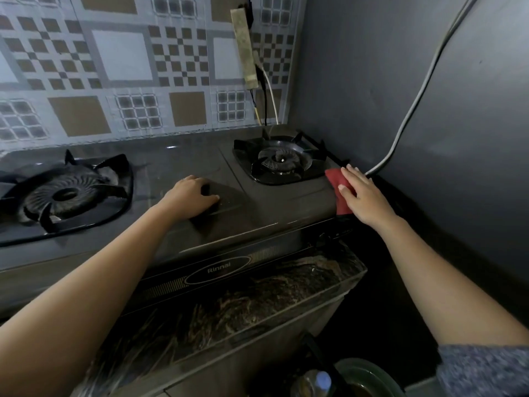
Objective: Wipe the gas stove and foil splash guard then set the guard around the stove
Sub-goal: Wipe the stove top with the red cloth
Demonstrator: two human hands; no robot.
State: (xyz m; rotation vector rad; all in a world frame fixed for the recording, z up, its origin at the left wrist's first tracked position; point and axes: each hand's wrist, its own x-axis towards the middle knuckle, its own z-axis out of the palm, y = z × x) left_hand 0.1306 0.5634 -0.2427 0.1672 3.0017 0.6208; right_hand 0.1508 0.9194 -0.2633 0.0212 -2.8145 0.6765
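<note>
A dark two-burner gas stove [177,164] stands on a marbled counter. Its left burner [64,193] and right burner [282,160] carry black pan supports. My left hand [190,196] rests palm down on the stove top between the burners, fingers slightly curled over the surface. My right hand [362,193] presses a red cloth [339,186] with straight fingers against the stove's right edge, beside the right burner. A patterned foil splash guard [137,75] stands upright behind the stove along the back wall.
A grey wall [429,96] closes in on the right, with a grey hose [412,110] running down it to the stove's corner. Wires [264,93] hang over the guard. The counter's front ledge [257,305] lies below, and a green bowl [369,379] sits lower right.
</note>
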